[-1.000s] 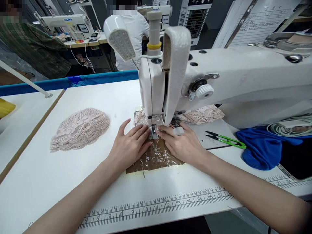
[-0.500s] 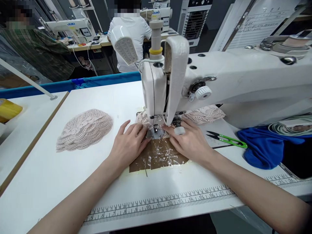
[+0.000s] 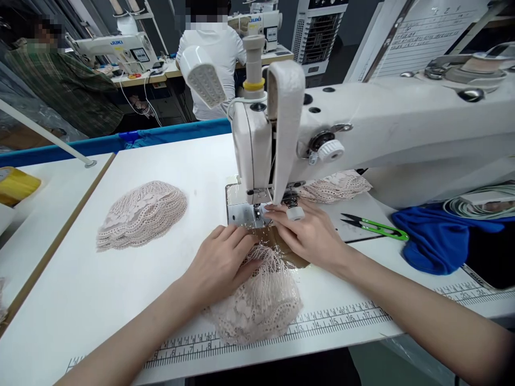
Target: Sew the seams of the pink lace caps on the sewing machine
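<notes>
My left hand [image 3: 225, 262] is closed on the upper edge of a pale pink lace piece [image 3: 257, 308], thumb and fingers round its gathered end. This piece hangs down toward me over the table's printed ruler. My right hand [image 3: 309, 230] rests beside the needle of the white sewing machine [image 3: 257, 145], its fingers bent together and the fingertips at the presser foot [image 3: 257, 212]. What those fingertips hold, if anything, I cannot make out. Under both hands lies a brown patch [image 3: 295, 257] covered with shiny clear tape. The metal needle plate [image 3: 238, 214] shows left of the foot.
A stack of lace pieces [image 3: 142, 214] lies at left. More lace [image 3: 336, 186] sits behind the needle. Green-handled thread snips [image 3: 376, 228], a blue cloth [image 3: 430, 241] and a dark phone-like slab [image 3: 491, 265] lie at right. Two people sit at machines beyond the blue edge.
My left hand has drawn the lace piece out from under the presser foot toward me, baring the needle plate. My right hand has stayed near the needle.
</notes>
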Motion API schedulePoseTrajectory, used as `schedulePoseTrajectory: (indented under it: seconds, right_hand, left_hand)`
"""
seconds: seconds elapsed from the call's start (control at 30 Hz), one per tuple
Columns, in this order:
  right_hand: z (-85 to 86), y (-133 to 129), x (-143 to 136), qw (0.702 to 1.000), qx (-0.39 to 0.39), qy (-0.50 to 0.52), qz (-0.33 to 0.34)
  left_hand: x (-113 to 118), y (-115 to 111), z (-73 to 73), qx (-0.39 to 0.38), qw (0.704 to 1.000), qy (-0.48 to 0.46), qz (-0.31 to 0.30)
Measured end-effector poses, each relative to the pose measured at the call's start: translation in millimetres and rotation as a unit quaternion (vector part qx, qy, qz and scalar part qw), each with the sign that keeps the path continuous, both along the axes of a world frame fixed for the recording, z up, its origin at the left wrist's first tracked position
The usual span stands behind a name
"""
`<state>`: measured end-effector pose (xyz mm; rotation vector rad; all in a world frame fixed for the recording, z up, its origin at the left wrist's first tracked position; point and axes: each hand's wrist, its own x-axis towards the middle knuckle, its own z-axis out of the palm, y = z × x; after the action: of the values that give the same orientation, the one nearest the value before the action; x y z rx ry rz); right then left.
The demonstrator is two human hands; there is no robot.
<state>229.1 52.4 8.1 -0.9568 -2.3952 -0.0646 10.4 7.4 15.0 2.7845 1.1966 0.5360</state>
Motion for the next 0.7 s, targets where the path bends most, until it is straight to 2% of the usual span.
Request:
schedulePoseTrajectory:
  seconds: [0.07, 0.17, 0.27, 0.33, 0.4, 0.5, 0.53, 0.57, 0.6, 0.63, 0.7]
  right_hand:
    - [0.5, -3, -2, 0.997, -0.067, 0.043, 0.011]
    - [6.0, -8, -5, 0.973, -0.207, 0.085, 0.047]
    - [11.8, -11, -6, 0.937, -0.331, 0.084, 0.067]
    - [12.8, -12, -6, 0.915, -0.388, 0.092, 0.060]
    - [11.7, -13, -6, 0.876, -0.463, 0.124, 0.055]
    - [10.0, -16, -8, 0.779, -0.587, 0.210, 0.073]
    - [10.3, -17, -10, 0.751, -0.610, 0.238, 0.083]
    - [11.0, -18, -11, 0.737, -0.618, 0.260, 0.091]
    - [12.1, -20, -13, 0.737, -0.611, 0.272, 0.094]
    - [13.5, -22, -15, 0.751, -0.595, 0.271, 0.091]
    - [16.3, -24, -19, 0.799, -0.545, 0.244, 0.070]
  left_hand:
    - [-2, 2, -1.0, -0.041, 0.999, -0.007, 0.021]
    - [-2, 0, 3.1, -0.145, 0.979, -0.132, 0.055]
    - [-5, 0, 9.2, -0.257, 0.918, -0.284, 0.104]
    - [-6, 3, 11.1, -0.304, 0.880, -0.342, 0.129]
    - [-7, 5, 10.7, -0.334, 0.857, -0.364, 0.148]
    - [-4, 5, 7.9, -0.373, 0.836, -0.370, 0.158]
    - [-2, 4, 7.2, -0.385, 0.830, -0.370, 0.159]
    - [0, 3, 6.9, -0.393, 0.826, -0.371, 0.159]
    - [2, 2, 7.2, -0.398, 0.823, -0.371, 0.160]
    - [3, 1, 8.0, -0.399, 0.822, -0.374, 0.161]
    - [6, -1, 11.0, -0.403, 0.815, -0.386, 0.159]
